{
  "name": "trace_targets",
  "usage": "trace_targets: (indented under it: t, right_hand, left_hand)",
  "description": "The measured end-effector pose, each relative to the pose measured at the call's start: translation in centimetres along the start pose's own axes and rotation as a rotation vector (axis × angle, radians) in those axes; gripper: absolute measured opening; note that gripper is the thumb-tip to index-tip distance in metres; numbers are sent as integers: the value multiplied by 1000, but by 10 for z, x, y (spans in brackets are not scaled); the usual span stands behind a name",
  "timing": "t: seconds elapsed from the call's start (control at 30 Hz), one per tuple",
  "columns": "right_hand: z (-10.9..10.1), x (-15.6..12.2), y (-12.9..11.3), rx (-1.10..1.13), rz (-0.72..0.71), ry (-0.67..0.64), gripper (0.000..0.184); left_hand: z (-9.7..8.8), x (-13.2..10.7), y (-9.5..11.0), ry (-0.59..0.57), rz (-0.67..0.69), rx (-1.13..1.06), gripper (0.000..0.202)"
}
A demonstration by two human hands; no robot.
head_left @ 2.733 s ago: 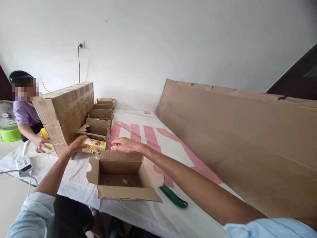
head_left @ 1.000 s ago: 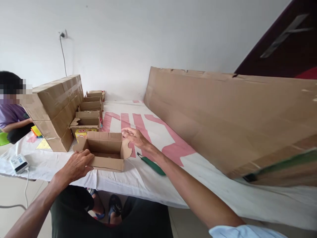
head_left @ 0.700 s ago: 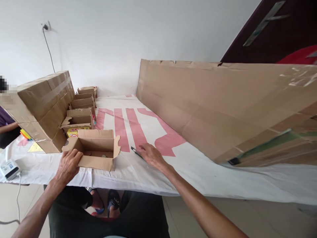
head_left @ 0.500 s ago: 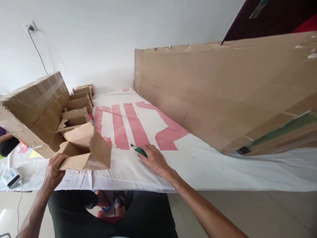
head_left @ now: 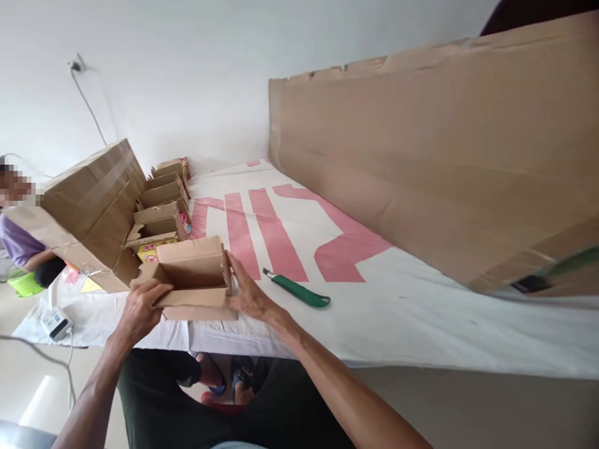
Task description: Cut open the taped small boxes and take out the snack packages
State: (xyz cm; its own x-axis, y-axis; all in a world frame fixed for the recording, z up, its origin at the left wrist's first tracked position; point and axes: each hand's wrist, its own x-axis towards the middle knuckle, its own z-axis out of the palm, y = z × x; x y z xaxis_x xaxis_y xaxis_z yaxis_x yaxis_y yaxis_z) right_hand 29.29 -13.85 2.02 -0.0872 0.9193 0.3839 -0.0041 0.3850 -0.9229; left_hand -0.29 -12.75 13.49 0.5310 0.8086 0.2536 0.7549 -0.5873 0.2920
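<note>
A small open-topped cardboard box [head_left: 199, 305] stands at the table's near edge, between my two hands. My left hand [head_left: 147, 305] is closed on its front left corner, the fingers over the rim. Against its right end wall my right hand [head_left: 250, 296] is pressed, gripping that side with the fingertips partly hidden behind it. No contents show inside the box. To the right of my right hand, a green-handled knife [head_left: 299, 290] with a short metal tip lies on the white cloth, touched by neither hand.
Behind the box, several open cardboard boxes [head_left: 161, 215] form a row beside a large carton [head_left: 100, 206]. A tall cardboard sheet [head_left: 397, 156] leans along the right. A white power adapter [head_left: 57, 323] lies left on the pink-printed cloth [head_left: 402, 330]. Another person [head_left: 25, 243] sits far left.
My right hand has let go of the green-handled knife and moved left onto the box's right end. The box has turned and levelled in my left hand. The view has shifted.
</note>
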Motion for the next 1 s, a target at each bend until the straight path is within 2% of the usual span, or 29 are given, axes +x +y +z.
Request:
trace_targets:
  t: [0.1, 0.2, 0.3, 0.47, 0.53, 0.63, 0.67, 0.7, 0.87, 1.0]
  right_hand:
    - [-18, 12, 8, 193, 140, -31, 115]
    - [-35, 19, 14, 325, 251, -68, 90]
    - [-45, 23, 20, 386, 306, -48, 76]
    - [-54, 24, 35, 340, 428, 9, 58]
    - [-56, 23, 40, 304, 470, 26, 52]
    - [-59, 20, 45, 236, 508, 73, 49]
    - [-60, 19, 47, 214, 510, 90, 51]
    - [-60, 18, 49, 201, 508, 103, 53]
    - [-62, 15, 57, 247, 508, 156, 60]
    - [-63, 14, 62, 310, 525, 195, 64]
  left_hand:
    - [-1, 18, 13, -37, 15, -321, 50]
    - [-8, 32, 10, 97, -49, -539, 52]
    - [-12, 41, 2, 198, -86, -628, 57]
    - [-4, 45, -4, 238, -52, -677, 48]
    - [1, 42, -6, 367, -71, -622, 38]
    - [15, 26, -9, 670, -200, -482, 20]
    - [22, 19, -10, 714, -245, -464, 16]
    - [30, 11, -10, 708, -276, -477, 14]
    - [73, -16, -12, 445, -270, -747, 25]
    - [90, -17, -12, 415, -284, -891, 40]
